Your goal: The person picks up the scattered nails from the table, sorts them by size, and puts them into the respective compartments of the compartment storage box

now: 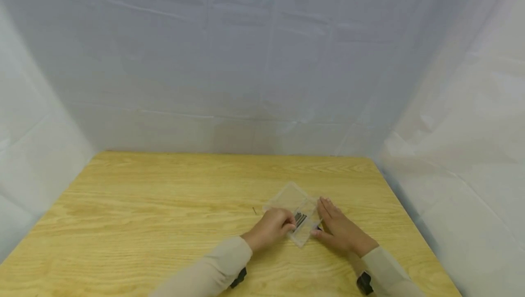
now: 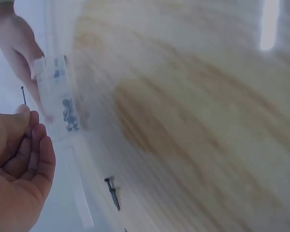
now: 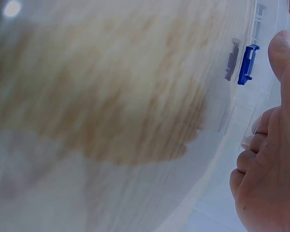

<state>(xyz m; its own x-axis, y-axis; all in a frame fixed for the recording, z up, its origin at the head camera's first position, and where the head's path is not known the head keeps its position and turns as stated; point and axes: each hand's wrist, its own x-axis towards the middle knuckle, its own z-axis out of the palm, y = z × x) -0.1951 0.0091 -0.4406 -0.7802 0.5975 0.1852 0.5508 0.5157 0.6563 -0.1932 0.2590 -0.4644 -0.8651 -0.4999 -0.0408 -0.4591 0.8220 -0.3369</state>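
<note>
A clear plastic box (image 1: 305,235) lies on the table with its transparent lid (image 1: 289,195) folded back. Several thin dark screws (image 1: 301,219) lie side by side in one compartment, and their heads show through the box wall in the left wrist view. My left hand (image 1: 272,226) is over the box's left side. Its thumb and fingertips pinch one slim screw (image 2: 23,94), head up; threads are too small to see. Along the box's right side rests my right hand (image 1: 340,228), fingers straight, thumb by a blue latch (image 3: 248,65).
One loose dark screw (image 2: 113,193) lies on the wooden table (image 1: 143,215), left of the box. Pale plastic sheeting (image 1: 246,60) stands behind the table and along both sides.
</note>
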